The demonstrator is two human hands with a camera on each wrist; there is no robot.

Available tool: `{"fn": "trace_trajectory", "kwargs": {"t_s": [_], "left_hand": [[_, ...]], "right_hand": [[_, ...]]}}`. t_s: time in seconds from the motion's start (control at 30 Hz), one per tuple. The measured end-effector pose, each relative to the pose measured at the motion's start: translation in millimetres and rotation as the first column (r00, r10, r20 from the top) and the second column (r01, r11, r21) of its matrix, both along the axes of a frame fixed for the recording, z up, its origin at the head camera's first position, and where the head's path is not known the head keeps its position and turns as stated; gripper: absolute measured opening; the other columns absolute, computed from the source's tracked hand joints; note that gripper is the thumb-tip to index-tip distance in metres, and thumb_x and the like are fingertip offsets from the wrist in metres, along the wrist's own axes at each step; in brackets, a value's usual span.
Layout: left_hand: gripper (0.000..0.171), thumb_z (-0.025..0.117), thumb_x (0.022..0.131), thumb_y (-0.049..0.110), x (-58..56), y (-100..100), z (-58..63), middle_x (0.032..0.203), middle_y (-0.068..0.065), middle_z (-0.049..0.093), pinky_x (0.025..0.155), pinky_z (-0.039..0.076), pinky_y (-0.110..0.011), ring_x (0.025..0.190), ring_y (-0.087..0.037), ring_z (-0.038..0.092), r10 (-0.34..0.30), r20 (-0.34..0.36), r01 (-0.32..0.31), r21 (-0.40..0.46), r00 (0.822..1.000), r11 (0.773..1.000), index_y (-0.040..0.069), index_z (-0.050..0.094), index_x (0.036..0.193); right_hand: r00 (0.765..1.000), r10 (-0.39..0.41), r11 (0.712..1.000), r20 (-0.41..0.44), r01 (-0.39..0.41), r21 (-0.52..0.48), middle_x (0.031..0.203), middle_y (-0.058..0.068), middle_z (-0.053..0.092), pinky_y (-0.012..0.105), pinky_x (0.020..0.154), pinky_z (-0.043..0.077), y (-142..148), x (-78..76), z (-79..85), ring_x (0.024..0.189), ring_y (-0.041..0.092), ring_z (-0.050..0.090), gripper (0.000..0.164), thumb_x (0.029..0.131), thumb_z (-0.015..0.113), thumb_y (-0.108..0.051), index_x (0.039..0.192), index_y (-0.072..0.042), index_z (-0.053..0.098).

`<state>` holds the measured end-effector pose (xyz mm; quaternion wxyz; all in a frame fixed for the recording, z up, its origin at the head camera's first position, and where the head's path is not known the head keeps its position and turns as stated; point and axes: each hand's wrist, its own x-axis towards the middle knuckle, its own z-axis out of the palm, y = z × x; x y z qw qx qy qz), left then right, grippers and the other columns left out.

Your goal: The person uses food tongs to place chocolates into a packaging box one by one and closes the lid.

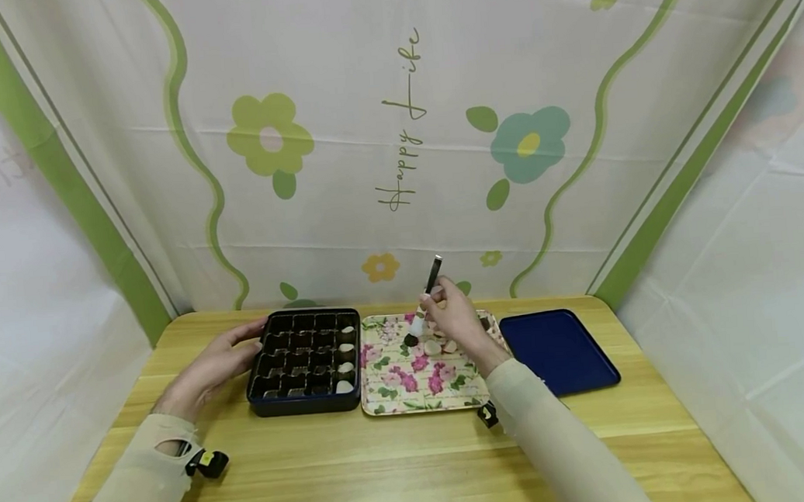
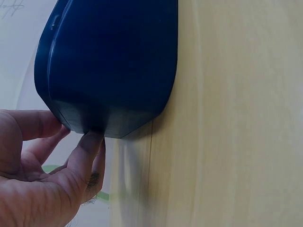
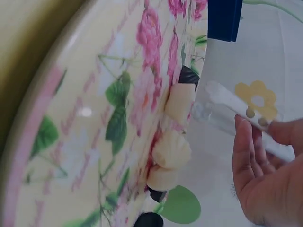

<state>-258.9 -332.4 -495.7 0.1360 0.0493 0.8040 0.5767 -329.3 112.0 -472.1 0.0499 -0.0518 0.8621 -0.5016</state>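
Note:
My right hand (image 1: 452,310) holds slim tongs (image 1: 418,320) with white, clear and dark parts, tilted over the floral tray (image 1: 396,399). At the tongs' lower end is a small dark piece (image 1: 411,340), apparently a chocolate; whether it touches the tray I cannot tell. Cream-coloured shell-shaped pieces (image 3: 171,150) lie on the tray below that hand, with dark ones among them. The fingers of my left hand (image 1: 222,362) touch the left side of a dark blue box (image 2: 113,66). Its black divided insert (image 1: 297,359) has cream pieces (image 1: 346,368) down the right column; dark contents elsewhere are unclear.
A flat blue lid (image 1: 556,349) lies at the tray's right, partly behind my right forearm. The box stands directly left of the tray. Beyond the wooden table (image 1: 361,471) hangs a flower-printed curtain (image 1: 338,131), with white sheeting at both sides.

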Motion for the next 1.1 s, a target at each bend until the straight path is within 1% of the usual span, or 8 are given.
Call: {"fn": "trace_trajectory", "kwargs": {"t_s": [0.17,0.33,0.4,0.53,0.73,0.83,0.97,1.1], "left_hand": [[0.062,0.045,0.113,0.014,0.9,0,0.4,0.173,-0.03,0.016,0.101,0.056,-0.024,0.152,-0.045,0.035,-0.004,-0.005,0.004,-0.009,1.0,1.0,0.007,0.021,0.169],[0.062,0.045,0.113,0.014,2.0,-1,1.3,0.174,-0.028,0.016,0.108,0.056,-0.032,0.153,-0.046,0.034,-0.008,-0.007,0.007,-0.015,1.0,1.0,0.008,0.021,0.169],[0.061,0.045,0.113,0.014,2.4,-1,0.9,0.175,-0.028,0.015,0.11,0.056,-0.037,0.154,-0.047,0.032,-0.009,-0.009,0.009,-0.021,1.0,1.0,0.008,0.021,0.169],[0.061,0.046,0.113,0.014,2.8,-2,-0.7,0.175,-0.027,0.015,0.113,0.054,-0.043,0.155,-0.048,0.031,-0.012,-0.013,0.012,-0.026,1.0,1.0,0.009,0.022,0.169],[0.061,0.046,0.113,0.014,3.2,-2,-1.0,0.175,-0.027,0.015,0.114,0.053,-0.044,0.155,-0.048,0.03,-0.009,-0.009,0.009,-0.016,1.0,1.0,0.009,0.022,0.169],[0.061,0.045,0.113,0.015,3.1,-3,-0.7,0.175,-0.027,0.015,0.114,0.053,-0.044,0.155,-0.048,0.03,-0.012,-0.014,0.012,-0.015,1.0,1.0,0.008,0.021,0.169],[0.061,0.045,0.113,0.015,2.2,-2,-1.2,0.174,-0.029,0.016,0.112,0.055,-0.038,0.154,-0.048,0.032,-0.013,-0.016,0.013,-0.008,1.0,1.0,0.007,0.021,0.169],[0.061,0.045,0.114,0.015,1.4,-1,-1.0,0.174,-0.028,0.016,0.112,0.054,-0.037,0.154,-0.047,0.033,-0.009,-0.009,0.009,-0.002,1.0,1.0,0.007,0.021,0.169]], "right_hand": [[0.99,0.124,0.984,-0.06,-0.114,0.139,0.129,0.006,0.067,0.036,0.067,0.059,2,1.9,0.9,0.105,0.031,0.075,0.034,0.11,0.058,-0.034,0.142,-0.024,0.053],[0.97,0.231,0.937,-0.075,-0.201,0.285,0.143,0.009,0.066,0.032,0.064,0.054,2,5.9,-2.6,0.105,0.026,0.073,0.051,0.11,0.058,-0.03,0.158,-0.024,0.045],[0.964,0.25,0.918,-0.084,-0.209,0.338,0.145,0.01,0.066,0.031,0.061,0.052,0,7.6,-4.6,0.104,0.024,0.074,0.06,0.11,0.058,-0.03,0.165,-0.024,0.036],[0.956,0.258,0.886,-0.137,-0.178,0.429,0.142,0.011,0.068,0.029,0.06,0.051,-5,9.5,-6.3,0.102,0.024,0.075,0.06,0.109,0.059,-0.03,0.164,-0.021,0.038],[0.945,0.268,0.846,-0.189,-0.137,0.515,0.146,0.012,0.066,0.038,0.079,0.061,-10,13.0,-5.5,0.104,0.025,0.074,0.06,0.109,0.059,-0.03,0.163,-0.015,0.04],[0.934,0.287,0.856,-0.211,-0.152,0.494,0.135,0.007,0.072,0.039,0.079,0.062,-14,14.4,-0.9,0.104,0.022,0.074,0.044,0.11,0.057,-0.03,0.152,-0.019,0.053],[0.92,0.309,0.877,-0.239,-0.179,0.446,0.12,-0.003,0.076,0.03,0.072,0.059,-25,16.0,12.1,0.097,0.015,0.074,0.025,0.11,0.056,-0.027,0.135,-0.026,0.06],[0.904,0.322,0.898,-0.28,-0.198,0.392,0.118,-0.006,0.076,0.029,0.075,0.059,-41,18.1,27.6,0.103,0.013,0.073,0.025,0.111,0.055,-0.024,0.135,-0.025,0.061]]}}
